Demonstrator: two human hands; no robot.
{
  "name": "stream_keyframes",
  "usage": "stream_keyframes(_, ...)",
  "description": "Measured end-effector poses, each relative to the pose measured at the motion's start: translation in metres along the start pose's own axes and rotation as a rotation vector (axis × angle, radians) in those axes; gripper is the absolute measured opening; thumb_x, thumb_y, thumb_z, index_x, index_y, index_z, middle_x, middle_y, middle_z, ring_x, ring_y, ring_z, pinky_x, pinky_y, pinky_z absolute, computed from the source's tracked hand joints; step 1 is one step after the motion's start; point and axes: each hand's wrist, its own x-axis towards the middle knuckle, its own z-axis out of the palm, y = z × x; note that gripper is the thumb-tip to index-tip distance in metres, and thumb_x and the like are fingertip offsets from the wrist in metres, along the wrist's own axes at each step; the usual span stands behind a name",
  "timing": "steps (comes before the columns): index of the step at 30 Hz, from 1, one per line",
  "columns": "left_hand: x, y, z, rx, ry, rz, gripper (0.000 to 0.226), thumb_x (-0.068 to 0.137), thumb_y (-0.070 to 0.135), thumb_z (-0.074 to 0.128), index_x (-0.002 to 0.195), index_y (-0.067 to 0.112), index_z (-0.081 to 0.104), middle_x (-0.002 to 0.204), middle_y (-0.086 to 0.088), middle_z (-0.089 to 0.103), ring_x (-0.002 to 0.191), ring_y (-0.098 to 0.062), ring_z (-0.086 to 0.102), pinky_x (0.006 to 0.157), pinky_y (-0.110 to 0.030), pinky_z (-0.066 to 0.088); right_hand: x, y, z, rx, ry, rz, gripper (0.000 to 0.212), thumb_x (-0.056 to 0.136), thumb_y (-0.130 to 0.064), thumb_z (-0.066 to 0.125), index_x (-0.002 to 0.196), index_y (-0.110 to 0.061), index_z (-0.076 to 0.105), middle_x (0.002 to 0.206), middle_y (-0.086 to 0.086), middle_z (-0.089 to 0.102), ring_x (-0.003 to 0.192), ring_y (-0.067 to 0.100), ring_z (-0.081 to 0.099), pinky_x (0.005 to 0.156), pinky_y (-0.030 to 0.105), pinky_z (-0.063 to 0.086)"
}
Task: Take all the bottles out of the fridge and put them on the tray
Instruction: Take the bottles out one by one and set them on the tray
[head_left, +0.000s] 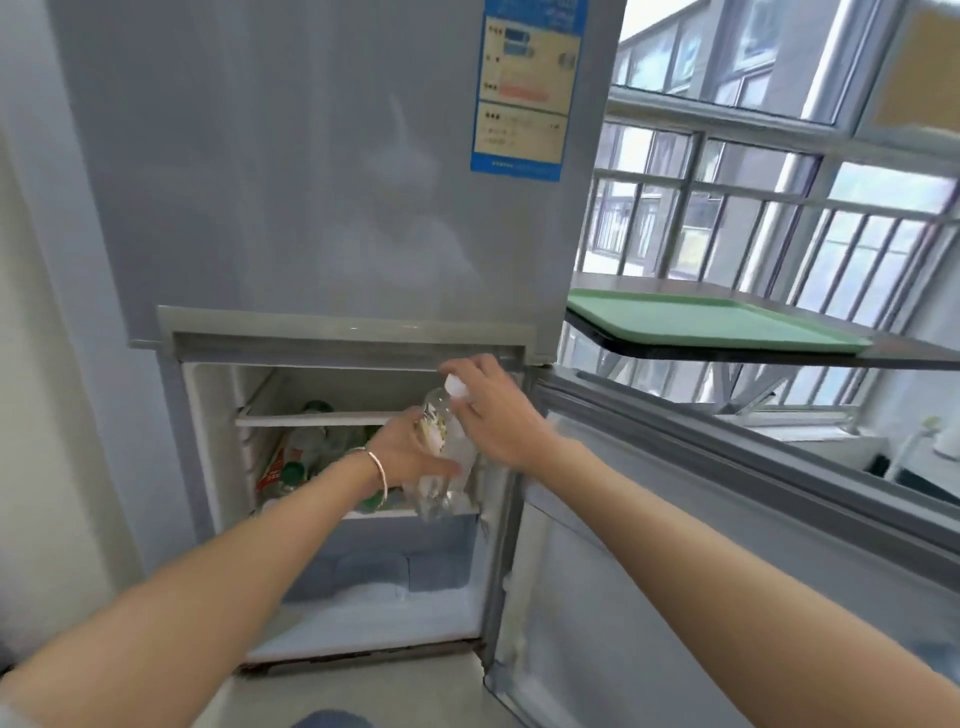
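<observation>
The fridge's lower compartment (208, 395) stands open in front of me. A clear plastic bottle (444, 467) with a white cap tilts in front of the shelf at the compartment's right side. My left hand (410, 452), with a bracelet on the wrist, grips the bottle's body. My right hand (493, 415) holds its neck just under the cap. Several more bottles (306, 452) with green caps and a red label lie on the shelf behind my left arm, partly hidden. The green tray (727, 322) lies on a dark table to the right of the fridge.
The lower fridge door (675, 571) hangs open to the right, below the table (909, 351). The upper fridge door (311, 156) is closed and carries a blue sticker. A barred window (779, 208) stands behind the table. A wall is on the left.
</observation>
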Motion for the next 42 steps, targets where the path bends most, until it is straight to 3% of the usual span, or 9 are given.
stream_keyframes(5, -0.033, 0.081, -0.010, 0.051, 0.007, 0.074, 0.059, 0.058, 0.044, 0.084, 0.103, 0.015, 0.059, 0.085, 0.003, 0.057, 0.068, -0.011, 0.051, 0.061, -0.024, 0.046, -0.022, -0.012, -0.086, 0.094, 0.185, 0.020, 0.047, 0.093, -0.027, 0.054, 0.138, -0.019, 0.043, 0.132, 0.009, 0.049, 0.101, 0.021, 0.060, 0.092, 0.037, 0.050)
stream_keyframes(10, -0.045, 0.173, -0.011, -0.095, -0.013, 0.177, 0.041, 0.070, 0.043, 0.079, 0.094, 0.012, 0.065, 0.076, -0.002, 0.066, 0.063, -0.015, 0.062, 0.067, -0.026, 0.060, -0.049, 0.003, -0.155, 0.253, 0.411, 0.103, 0.046, 0.091, -0.024, 0.051, 0.135, -0.016, 0.041, 0.121, 0.007, 0.051, 0.086, 0.013, 0.054, 0.075, 0.030, 0.049)
stream_keyframes(14, -0.026, 0.243, -0.002, -0.192, 0.188, 0.214, 0.042, 0.072, 0.048, 0.076, 0.094, 0.014, 0.064, 0.072, -0.009, 0.063, 0.047, -0.004, 0.043, 0.039, -0.010, 0.036, -0.068, 0.031, -0.173, 0.183, 0.438, 0.160, 0.069, 0.078, -0.040, 0.055, 0.139, -0.019, 0.033, 0.122, 0.004, 0.050, 0.095, 0.017, 0.055, 0.084, 0.043, 0.053)
stream_keyframes(17, -0.002, 0.282, 0.008, -0.244, 0.253, 0.206, 0.060, 0.066, 0.056, 0.077, 0.097, 0.007, 0.059, 0.081, -0.003, 0.065, 0.069, -0.010, 0.062, 0.057, -0.017, 0.051, -0.058, 0.053, -0.167, 0.046, 0.446, 0.232, 0.084, 0.080, -0.051, 0.063, 0.146, -0.022, 0.019, 0.138, 0.008, 0.045, 0.121, 0.024, 0.049, 0.097, 0.046, 0.048)
stream_keyframes(20, 0.031, 0.309, 0.021, -0.256, 0.292, 0.176, 0.089, 0.056, 0.064, 0.078, 0.120, 0.004, 0.057, 0.100, -0.005, 0.070, 0.085, -0.016, 0.067, 0.067, -0.025, 0.056, -0.031, 0.078, -0.175, 0.069, 0.512, 0.266, 0.080, 0.087, -0.035, 0.066, 0.147, -0.020, 0.015, 0.146, 0.010, 0.041, 0.131, 0.029, 0.044, 0.104, 0.047, 0.044)
stream_keyframes(27, 0.106, 0.306, 0.043, -0.377, 0.223, 0.220, 0.033, 0.090, 0.040, 0.054, 0.107, 0.012, 0.054, 0.093, -0.003, 0.065, 0.081, -0.018, 0.063, 0.067, -0.025, 0.046, 0.049, 0.161, -0.198, 0.215, 0.281, 0.410, 0.082, 0.087, -0.016, 0.067, 0.151, -0.023, 0.017, 0.141, 0.011, 0.050, 0.127, 0.031, 0.049, 0.099, 0.048, 0.048)
stream_keyframes(30, 0.134, 0.300, 0.054, -0.399, 0.274, 0.147, 0.046, 0.091, 0.037, 0.045, 0.127, 0.008, 0.052, 0.120, -0.012, 0.063, 0.107, -0.029, 0.061, 0.084, -0.033, 0.047, 0.077, 0.181, -0.194, 0.246, 0.179, 0.436, 0.079, 0.086, -0.008, 0.065, 0.150, -0.026, 0.021, 0.128, 0.002, 0.052, 0.118, 0.024, 0.052, 0.093, 0.039, 0.049)
stream_keyframes(37, 0.182, 0.286, 0.068, -0.363, 0.337, 0.090, 0.052, 0.091, 0.030, 0.035, 0.142, 0.019, 0.034, 0.128, -0.020, 0.056, 0.117, -0.037, 0.054, 0.102, -0.047, 0.041, 0.142, 0.215, -0.180, 0.209, 0.153, 0.451, 0.073, 0.087, -0.013, 0.061, 0.150, -0.015, 0.025, 0.127, 0.011, 0.055, 0.096, 0.022, 0.053, 0.081, 0.037, 0.052)
stream_keyframes(42, 0.187, 0.283, 0.070, -0.431, 0.291, 0.066, 0.066, 0.092, 0.025, 0.035, 0.154, 0.023, 0.011, 0.154, -0.014, 0.030, 0.138, -0.033, 0.035, 0.113, -0.045, 0.028, 0.143, 0.210, -0.177, 0.201, 0.102, 0.524, 0.079, 0.086, -0.013, 0.062, 0.151, -0.013, 0.017, 0.124, 0.012, 0.052, 0.105, 0.026, 0.053, 0.082, 0.033, 0.051)
